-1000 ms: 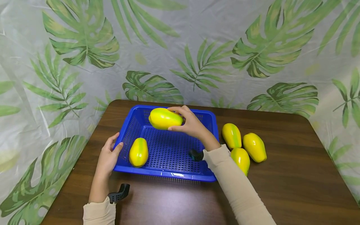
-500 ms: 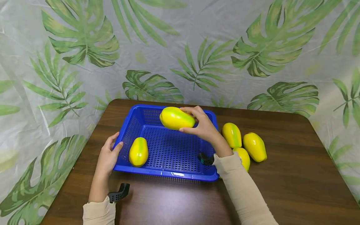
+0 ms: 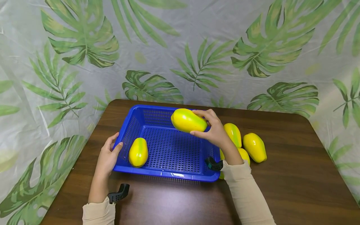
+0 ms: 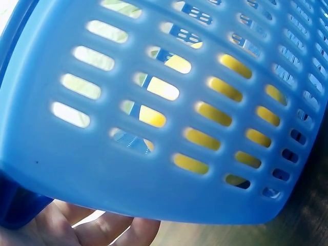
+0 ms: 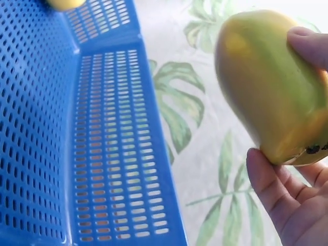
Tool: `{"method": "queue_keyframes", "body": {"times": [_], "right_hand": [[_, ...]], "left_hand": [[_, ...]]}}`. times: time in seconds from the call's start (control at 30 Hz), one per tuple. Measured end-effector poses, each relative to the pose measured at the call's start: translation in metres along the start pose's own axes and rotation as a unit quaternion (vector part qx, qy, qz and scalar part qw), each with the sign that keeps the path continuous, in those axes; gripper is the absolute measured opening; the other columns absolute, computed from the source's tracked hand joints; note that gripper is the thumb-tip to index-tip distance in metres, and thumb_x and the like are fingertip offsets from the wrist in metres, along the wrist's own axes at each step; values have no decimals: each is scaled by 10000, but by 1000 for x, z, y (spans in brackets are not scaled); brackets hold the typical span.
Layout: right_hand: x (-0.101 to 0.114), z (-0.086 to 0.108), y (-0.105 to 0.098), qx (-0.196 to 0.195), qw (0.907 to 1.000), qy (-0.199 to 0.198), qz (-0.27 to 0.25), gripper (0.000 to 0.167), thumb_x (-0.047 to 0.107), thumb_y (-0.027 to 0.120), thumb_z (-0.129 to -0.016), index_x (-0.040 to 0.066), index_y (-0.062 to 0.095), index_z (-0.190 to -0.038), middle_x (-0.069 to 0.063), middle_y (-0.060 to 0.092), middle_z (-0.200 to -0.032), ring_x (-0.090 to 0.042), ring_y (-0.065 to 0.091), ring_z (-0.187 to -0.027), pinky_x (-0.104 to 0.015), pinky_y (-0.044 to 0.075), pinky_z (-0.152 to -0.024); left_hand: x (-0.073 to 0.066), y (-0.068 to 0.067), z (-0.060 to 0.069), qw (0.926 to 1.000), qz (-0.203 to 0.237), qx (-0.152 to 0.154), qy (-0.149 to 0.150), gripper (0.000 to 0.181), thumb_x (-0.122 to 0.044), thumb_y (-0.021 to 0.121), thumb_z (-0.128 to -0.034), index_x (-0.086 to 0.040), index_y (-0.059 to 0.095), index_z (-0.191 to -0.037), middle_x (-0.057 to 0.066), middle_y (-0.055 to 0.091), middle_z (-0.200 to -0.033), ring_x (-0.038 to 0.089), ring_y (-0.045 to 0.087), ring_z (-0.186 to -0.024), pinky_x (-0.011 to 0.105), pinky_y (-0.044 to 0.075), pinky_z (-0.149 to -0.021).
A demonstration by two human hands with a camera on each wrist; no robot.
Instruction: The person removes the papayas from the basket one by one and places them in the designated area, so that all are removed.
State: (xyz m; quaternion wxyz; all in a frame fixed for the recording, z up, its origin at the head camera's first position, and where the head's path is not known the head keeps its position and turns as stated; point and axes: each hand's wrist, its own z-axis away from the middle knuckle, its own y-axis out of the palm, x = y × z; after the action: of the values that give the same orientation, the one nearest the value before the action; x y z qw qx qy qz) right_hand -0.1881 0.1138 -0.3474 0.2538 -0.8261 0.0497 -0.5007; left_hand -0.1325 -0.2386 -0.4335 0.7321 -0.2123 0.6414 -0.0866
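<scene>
With the blue basket [image 3: 146, 171] serving as the dial in the head view, the right hand [image 3: 212, 129] is clamping a yellow-green fruit [image 3: 187, 120] near its narrower end, the thumb bearing on one side and the fingers on the opposite side. In the head view, this fruit is appearing over the basket toward 1 o'clock; in the right wrist view, it is standing apart from the wall. The left hand [image 3: 108, 153] is gripping the basket rim at 9 o'clock. A second fruit [image 3: 138, 152] is lying inside the basket at 8 o'clock. Loose fruits [image 3: 254, 147], at least three, are resting on the brown surface [image 3: 303, 175] at 3 o'clock, the right arm partly hiding them. A leaf-print backdrop [image 3: 197, 22] is hanging at 12 o'clock.
</scene>
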Motion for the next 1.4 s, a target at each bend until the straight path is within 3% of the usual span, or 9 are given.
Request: {"method": "queue_keyframes", "body": {"times": [0.5, 0.8, 1.13, 1.4], "right_hand": [[-5, 25, -22, -373, 9990, 198, 129, 612, 2, 755, -692, 45, 510, -1251, -110, 410, -1021, -196, 403, -867, -292, 390, -703], [-6, 41, -32, -750, 9966, 94, 335, 619, -35, 757, -669, 24, 519, -1237, -97, 434, -1024, -136, 396, -859, -276, 393, -683], [-8, 62, -39, -1160, 9913, 565, 257, 612, -59, 744, -666, 16, 520, -1231, -65, 428, -1028, -174, 400, -855, -219, 393, -676], [-28, 83, -46, -1475, 9871, 571, 260, 642, -79, 742, -664, 47, 511, -1250, -51, 421, -1009, -148, 400, -880, -178, 401, -696]], "left_hand": [[-1, 0, 0, 10000, -71, 1, 0, 489, -313, 425, -951, -183, 308, -1408, 207, 529, -1150, 308, 535, -944, 417, 429, -777], [-1, -1, 0, 10000, -76, 12, -2, 491, -316, 423, -951, -182, 307, -1409, 213, 528, -1148, 309, 535, -942, 407, 427, -773], [0, -1, -1, 10000, -91, 6, -31, 492, -319, 422, -950, -178, 309, -1407, 215, 530, -1148, 307, 538, -931, 398, 435, -761], [-1, -1, 0, 9999, -21, 72, -114, 503, -332, 417, -950, -189, 291, -1415, 217, 507, -1182, 325, 517, -970, 460, 410, -816]]}}
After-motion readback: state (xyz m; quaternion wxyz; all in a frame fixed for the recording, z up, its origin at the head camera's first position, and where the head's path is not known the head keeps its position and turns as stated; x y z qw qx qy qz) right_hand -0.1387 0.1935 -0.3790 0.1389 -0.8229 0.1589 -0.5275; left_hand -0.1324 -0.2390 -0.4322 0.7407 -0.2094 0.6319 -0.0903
